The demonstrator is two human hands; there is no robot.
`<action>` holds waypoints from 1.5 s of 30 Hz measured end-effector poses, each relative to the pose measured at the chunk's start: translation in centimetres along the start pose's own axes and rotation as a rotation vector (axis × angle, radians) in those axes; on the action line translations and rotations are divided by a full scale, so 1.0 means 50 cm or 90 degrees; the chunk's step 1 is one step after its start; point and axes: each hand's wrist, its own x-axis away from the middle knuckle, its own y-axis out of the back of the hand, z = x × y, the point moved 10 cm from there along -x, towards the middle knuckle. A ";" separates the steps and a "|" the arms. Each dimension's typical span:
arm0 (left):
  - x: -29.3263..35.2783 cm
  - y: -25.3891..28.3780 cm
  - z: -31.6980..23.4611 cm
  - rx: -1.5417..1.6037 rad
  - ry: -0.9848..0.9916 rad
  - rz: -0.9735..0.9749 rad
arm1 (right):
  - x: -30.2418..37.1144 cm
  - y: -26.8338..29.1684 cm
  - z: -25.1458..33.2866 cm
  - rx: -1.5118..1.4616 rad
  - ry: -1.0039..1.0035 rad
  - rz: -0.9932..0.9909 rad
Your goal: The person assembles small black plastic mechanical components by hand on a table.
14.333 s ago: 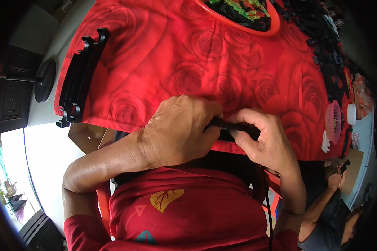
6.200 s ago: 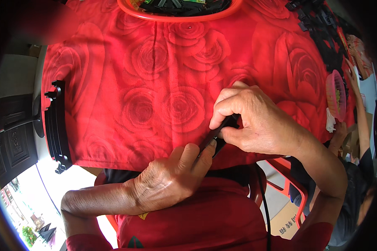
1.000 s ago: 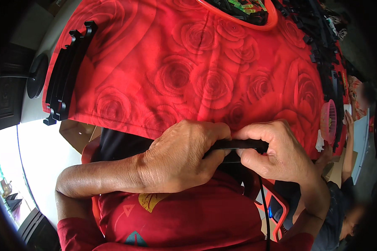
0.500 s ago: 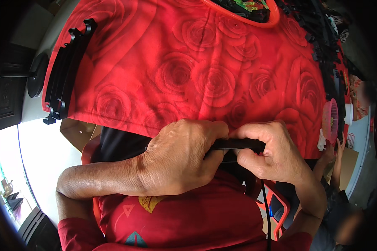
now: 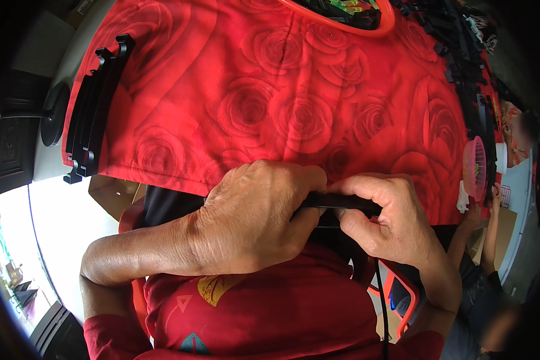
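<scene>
Between my two hands lies a long, narrow black plastic piece point(image 5: 348, 203), held level just off the near edge of the table. My left hand point(image 5: 258, 216) is closed round its left end, thumb below and fingers above. The right hand point(image 5: 390, 219) pinches the other end between thumb and curled forefinger. Much of the piece is hidden inside my fists, so its full shape does not show. At the table's left side rest several long black notched plastic strips point(image 5: 99, 108), side by side.
A red rose-print cloth point(image 5: 306, 120) covers the table. At its far edge sits an orange-rimmed basket point(image 5: 389, 27) with black and green pieces. More black parts point(image 5: 462, 66) line the right side, near a pink basket point(image 5: 475, 168). Another person's hands point(image 5: 492, 204) are beside it.
My left hand has shifted slightly up, and the black piece between my hands is turned a little, its right end lower. Both hands keep their hold.
</scene>
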 end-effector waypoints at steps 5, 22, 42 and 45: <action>0.006 0.002 -0.009 -0.001 -0.020 -0.015 | 0.001 -0.002 0.013 -0.013 0.000 0.018; -0.024 0.014 -0.012 -0.195 -0.064 0.059 | 0.015 -0.014 -0.045 -0.071 -0.081 -0.027; -0.036 0.013 -0.018 -0.143 -0.062 0.016 | 0.007 0.001 -0.021 -0.005 0.065 -0.091; -0.059 0.000 0.004 -0.222 -0.034 0.031 | -0.009 -0.001 -0.060 -0.048 -0.050 -0.065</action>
